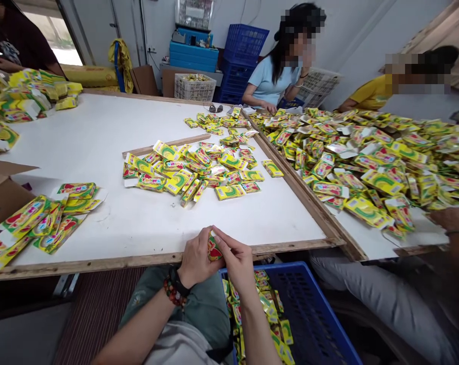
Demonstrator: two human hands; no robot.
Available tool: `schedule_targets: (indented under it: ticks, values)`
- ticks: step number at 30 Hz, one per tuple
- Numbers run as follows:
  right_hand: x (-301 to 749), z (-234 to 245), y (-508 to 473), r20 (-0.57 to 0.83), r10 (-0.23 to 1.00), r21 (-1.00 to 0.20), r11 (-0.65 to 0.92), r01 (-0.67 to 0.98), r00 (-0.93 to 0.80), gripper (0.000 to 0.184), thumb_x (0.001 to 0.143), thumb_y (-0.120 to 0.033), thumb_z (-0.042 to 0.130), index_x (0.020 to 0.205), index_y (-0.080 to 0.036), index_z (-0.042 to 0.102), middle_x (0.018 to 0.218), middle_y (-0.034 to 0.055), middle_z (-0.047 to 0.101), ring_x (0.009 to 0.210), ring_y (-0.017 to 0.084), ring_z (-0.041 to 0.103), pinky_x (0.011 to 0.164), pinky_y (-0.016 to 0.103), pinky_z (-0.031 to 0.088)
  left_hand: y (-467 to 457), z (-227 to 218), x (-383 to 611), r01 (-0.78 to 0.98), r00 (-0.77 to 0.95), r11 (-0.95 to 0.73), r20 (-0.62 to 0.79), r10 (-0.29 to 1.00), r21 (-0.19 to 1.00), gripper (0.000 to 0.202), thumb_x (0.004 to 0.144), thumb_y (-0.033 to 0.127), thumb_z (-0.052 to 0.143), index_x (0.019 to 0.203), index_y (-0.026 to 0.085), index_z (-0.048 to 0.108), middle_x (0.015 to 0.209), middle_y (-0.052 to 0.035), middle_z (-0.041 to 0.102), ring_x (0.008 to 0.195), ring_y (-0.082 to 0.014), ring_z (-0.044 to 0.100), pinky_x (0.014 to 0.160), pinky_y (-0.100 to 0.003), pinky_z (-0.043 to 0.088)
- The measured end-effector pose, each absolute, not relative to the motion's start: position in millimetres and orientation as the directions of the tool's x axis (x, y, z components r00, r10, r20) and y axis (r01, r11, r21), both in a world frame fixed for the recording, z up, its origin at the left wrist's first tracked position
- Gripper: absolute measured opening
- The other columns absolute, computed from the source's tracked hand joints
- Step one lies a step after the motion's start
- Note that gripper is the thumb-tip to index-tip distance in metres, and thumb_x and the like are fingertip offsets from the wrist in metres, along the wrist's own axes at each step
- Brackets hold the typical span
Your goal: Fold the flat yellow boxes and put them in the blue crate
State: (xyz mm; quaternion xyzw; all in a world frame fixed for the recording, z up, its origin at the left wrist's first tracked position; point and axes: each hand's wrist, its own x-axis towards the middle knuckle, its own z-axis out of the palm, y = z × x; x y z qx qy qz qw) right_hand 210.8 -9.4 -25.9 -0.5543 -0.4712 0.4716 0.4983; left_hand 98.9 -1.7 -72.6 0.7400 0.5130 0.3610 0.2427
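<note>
Pinching a small printed carton [214, 249], the left hand [196, 257] and right hand [235, 259] had both grips clenched on it, just over the near edge of the white bench [100, 152], above a blue plastic crate [303, 289] of loose cartons [260, 309].

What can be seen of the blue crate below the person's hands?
The blue plastic crate is open-topped and rectangular, with rows of slots in its walls. It sits below the wooden table edge, running out of view at the bottom. Loose yellow, green and red printed cartons lie jumbled inside it. The person's right forearm crosses above its near corner, hiding part of the rim and contents.
</note>
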Motion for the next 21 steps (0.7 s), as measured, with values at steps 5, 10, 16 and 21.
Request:
schedule_targets:
  ticks: [5,10,16,21]
  values:
    - [201.1,-20.8,-14.5,-0.035,0.993,-0.999,-0.037,0.016,0.114,0.031,0.078,-0.036,0.067,0.105,-0.023,0.073,0.111,0.0043,0.071,0.107,0.028,0.066,0.101,0.048,0.046,-2.5,-71.8,98.3,0.546,0.205,-0.366,0.304,0.93,0.754,0.051,0.075,0.03,0.055,0.121,0.017,0.038,0.108,-0.0118,0.063,0.093,-0.0279,0.065,0.074,-0.039,0.053]
    - [189.6,-25.8,-16.5,-0.064,0.963,-0.997,-0.073,0.026,0.262,0.031,0.079,-0.036,0.065,0.104,-0.019,0.074,0.109,0.0067,0.072,0.104,0.029,0.067,0.097,0.048,0.049,-3.2,-69.6,96.6,0.535,0.206,-0.357,0.292,0.934,0.765,0.05,0.077,0.031,0.055,0.121,0.018,0.036,0.111,-0.0129,0.06,0.097,-0.0283,0.063,0.077,-0.04,0.052]
    - [190.5,-32.5,-16.9,0.142,0.99,-0.961,0.138,0.238,0.001,0.037,0.083,-0.03,0.064,0.12,-0.024,0.066,0.119,0.0065,0.069,0.107,0.026,0.065,0.094,0.04,0.05,-3.3,-69.0,95.0,0.464,0.134,-0.299,0.267,0.954,0.834,0.043,0.077,0.027,0.053,0.116,0.019,0.039,0.108,-0.0107,0.059,0.091,-0.0244,0.063,0.076,-0.038,0.051]
    - [212.7,-28.4,-30.8,0.159,0.985,-0.923,0.172,0.343,-0.066,0.035,0.089,-0.028,0.056,0.122,-0.025,0.064,0.11,0.0066,0.073,0.087,0.022,0.069,0.077,0.033,0.054,-2.4,-64.7,92.2,0.413,0.245,-0.367,0.286,0.926,0.834,0.047,0.073,0.026,0.057,0.116,0.019,0.042,0.107,-0.0089,0.059,0.085,-0.0225,0.06,0.075,-0.036,0.05]
